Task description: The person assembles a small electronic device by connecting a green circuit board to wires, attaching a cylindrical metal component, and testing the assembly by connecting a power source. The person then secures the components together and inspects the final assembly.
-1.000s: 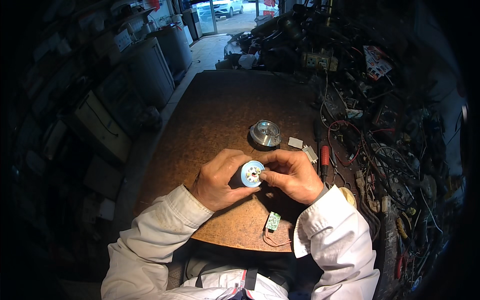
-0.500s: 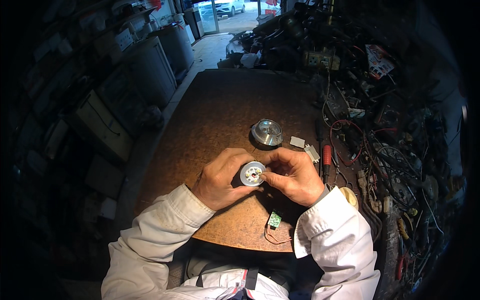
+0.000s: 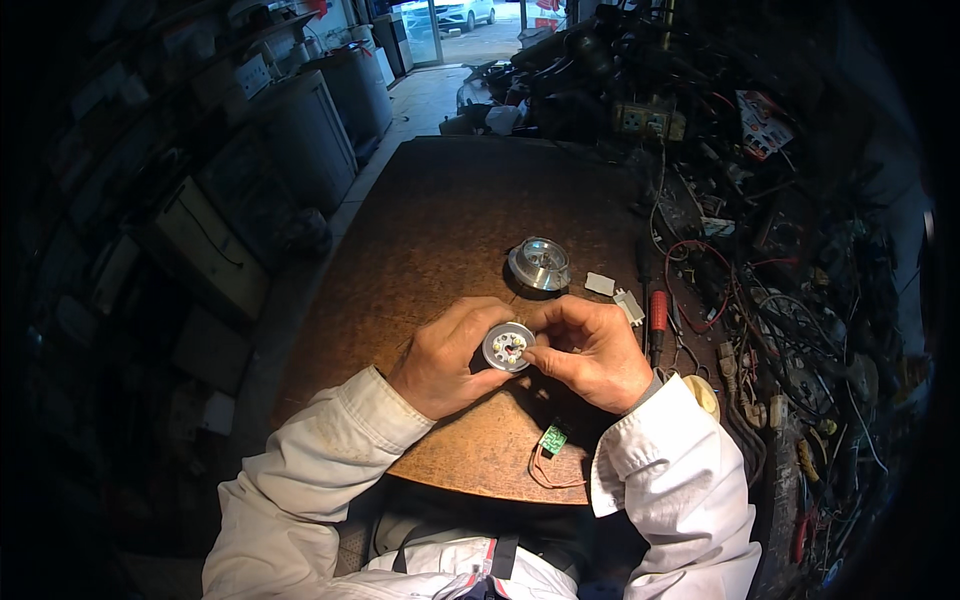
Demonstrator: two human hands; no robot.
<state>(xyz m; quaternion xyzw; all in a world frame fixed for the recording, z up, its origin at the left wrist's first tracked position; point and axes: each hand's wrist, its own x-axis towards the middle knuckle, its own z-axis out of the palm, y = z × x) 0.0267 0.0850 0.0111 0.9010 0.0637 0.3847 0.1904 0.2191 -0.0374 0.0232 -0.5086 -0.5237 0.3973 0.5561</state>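
Between my hands, above the near part of the table, is a round LED lamp module (image 3: 508, 346) with a metal rim and several yellowish LEDs on its white face. My left hand (image 3: 445, 355) wraps its left side, fingers behind and thumb below. The thumb and forefinger of my right hand (image 3: 598, 352) pinch at its right edge; whether a wire is in that pinch is too small to tell. Beyond them stands a clear-topped, silvery lamp housing (image 3: 540, 266). Nearer me, a small green circuit board (image 3: 553, 440) with brown wires lies on the table.
Two small whitish pieces (image 3: 600, 284) lie on the wooden table (image 3: 400, 230), right of the housing. A red-handled screwdriver (image 3: 658, 312) lies along its right side. Tangled cables (image 3: 780, 310) and parts crowd the right. Cabinets (image 3: 300, 130) line the left.
The whole view has shifted slightly. Both hands keep their hold on the LED module, whose face is tilted a little differently.
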